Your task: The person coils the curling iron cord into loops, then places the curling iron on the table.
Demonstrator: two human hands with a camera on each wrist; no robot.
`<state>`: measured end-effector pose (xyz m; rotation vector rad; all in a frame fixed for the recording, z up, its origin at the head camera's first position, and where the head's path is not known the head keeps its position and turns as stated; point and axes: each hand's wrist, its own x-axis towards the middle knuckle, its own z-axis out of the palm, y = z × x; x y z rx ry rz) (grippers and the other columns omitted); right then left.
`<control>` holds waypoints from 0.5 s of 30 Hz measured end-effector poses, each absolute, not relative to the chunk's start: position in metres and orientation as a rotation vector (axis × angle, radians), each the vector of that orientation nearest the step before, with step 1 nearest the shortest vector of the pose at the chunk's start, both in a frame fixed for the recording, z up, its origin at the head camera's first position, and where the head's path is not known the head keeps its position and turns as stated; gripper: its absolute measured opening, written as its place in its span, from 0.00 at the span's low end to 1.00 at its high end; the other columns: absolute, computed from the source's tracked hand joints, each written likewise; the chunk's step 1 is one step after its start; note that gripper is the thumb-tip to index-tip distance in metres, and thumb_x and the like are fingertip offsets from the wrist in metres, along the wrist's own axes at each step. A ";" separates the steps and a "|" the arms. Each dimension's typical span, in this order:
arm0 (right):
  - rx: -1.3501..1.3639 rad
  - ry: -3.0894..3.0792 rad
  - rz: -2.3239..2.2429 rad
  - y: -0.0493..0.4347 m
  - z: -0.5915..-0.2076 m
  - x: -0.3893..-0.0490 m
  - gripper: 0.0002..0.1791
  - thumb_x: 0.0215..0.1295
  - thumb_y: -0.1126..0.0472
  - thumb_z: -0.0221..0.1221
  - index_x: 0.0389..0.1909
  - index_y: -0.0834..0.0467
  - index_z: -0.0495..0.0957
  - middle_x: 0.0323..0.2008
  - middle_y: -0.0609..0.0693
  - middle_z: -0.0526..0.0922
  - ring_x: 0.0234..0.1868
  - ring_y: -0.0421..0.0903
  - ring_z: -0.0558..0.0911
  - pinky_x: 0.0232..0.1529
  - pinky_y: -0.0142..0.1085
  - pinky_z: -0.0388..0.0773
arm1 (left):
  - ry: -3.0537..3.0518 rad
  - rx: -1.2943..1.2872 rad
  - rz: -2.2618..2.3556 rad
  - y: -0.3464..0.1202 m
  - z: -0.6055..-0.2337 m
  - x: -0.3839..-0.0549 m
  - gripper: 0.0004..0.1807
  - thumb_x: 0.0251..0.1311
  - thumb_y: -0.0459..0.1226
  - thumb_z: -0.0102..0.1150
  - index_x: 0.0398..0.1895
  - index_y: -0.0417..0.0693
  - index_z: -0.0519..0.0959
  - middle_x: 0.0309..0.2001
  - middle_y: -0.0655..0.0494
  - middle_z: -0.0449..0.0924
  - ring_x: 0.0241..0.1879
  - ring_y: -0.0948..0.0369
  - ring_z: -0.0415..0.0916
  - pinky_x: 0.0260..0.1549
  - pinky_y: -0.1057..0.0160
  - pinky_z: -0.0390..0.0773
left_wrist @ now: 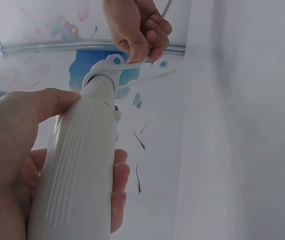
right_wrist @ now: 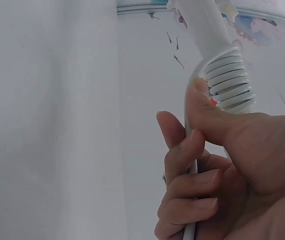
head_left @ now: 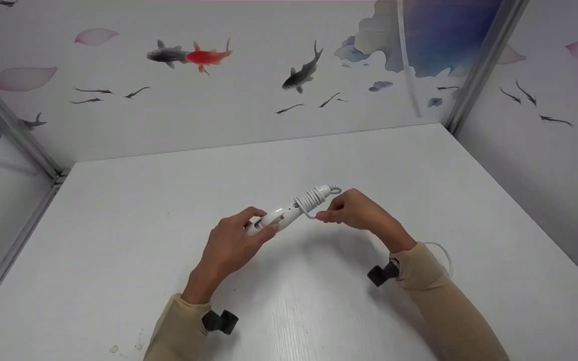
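Note:
My left hand point(head_left: 231, 241) grips a long white handheld appliance point(head_left: 290, 216), tilted up to the right above the table. In the left wrist view, its ribbed body point(left_wrist: 77, 172) lies between thumb and fingers. White cord coils point(head_left: 310, 199) wrap closely round the far, narrower end, where a small loop leaves the tip. My right hand point(head_left: 360, 208), just right of the coils, pinches the running cord point(right_wrist: 188, 112) between thumb and forefinger. The other fingers curl round the cord lower down in the right wrist view.
Beneath both hands lies a white tabletop point(head_left: 289, 311). The loose cord point(head_left: 447, 255) loops out behind the right forearm. White panels point(head_left: 249, 110) with painted fish and petals enclose the back and sides, joined by metal posts point(head_left: 487, 65).

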<state>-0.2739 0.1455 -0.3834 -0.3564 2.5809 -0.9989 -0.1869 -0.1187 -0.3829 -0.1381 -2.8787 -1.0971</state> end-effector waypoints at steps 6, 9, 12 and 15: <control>-0.393 2.500 -1.163 0.148 -0.391 -0.278 0.12 0.65 0.53 0.66 0.38 0.58 0.83 0.32 0.44 0.78 0.37 0.44 0.72 0.39 0.36 0.69 | -2.885 -0.176 -1.168 -0.120 -0.382 -0.186 0.19 0.64 0.54 0.61 0.54 0.59 0.81 0.42 0.51 0.85 0.33 0.59 0.75 0.29 0.63 0.72; -0.352 2.527 -1.168 0.149 -0.395 -0.282 0.13 0.62 0.49 0.68 0.38 0.56 0.84 0.32 0.46 0.81 0.37 0.44 0.75 0.40 0.36 0.72 | -2.876 -0.201 -1.217 -0.121 -0.381 -0.186 0.19 0.64 0.53 0.62 0.54 0.59 0.81 0.41 0.51 0.84 0.34 0.59 0.75 0.31 0.62 0.72; -0.376 2.586 -1.160 0.151 -0.398 -0.285 0.13 0.61 0.52 0.69 0.41 0.56 0.85 0.37 0.49 0.87 0.39 0.43 0.80 0.42 0.37 0.76 | -2.874 -0.231 -1.254 -0.121 -0.382 -0.186 0.19 0.63 0.52 0.63 0.54 0.59 0.81 0.40 0.52 0.84 0.35 0.59 0.75 0.32 0.62 0.72; -0.553 2.626 -1.194 0.153 -0.400 -0.289 0.08 0.62 0.64 0.68 0.40 0.63 0.85 0.37 0.53 0.87 0.36 0.42 0.78 0.41 0.36 0.75 | -2.887 -0.271 -1.281 -0.121 -0.383 -0.186 0.20 0.62 0.53 0.64 0.54 0.58 0.82 0.39 0.53 0.83 0.35 0.59 0.75 0.32 0.62 0.73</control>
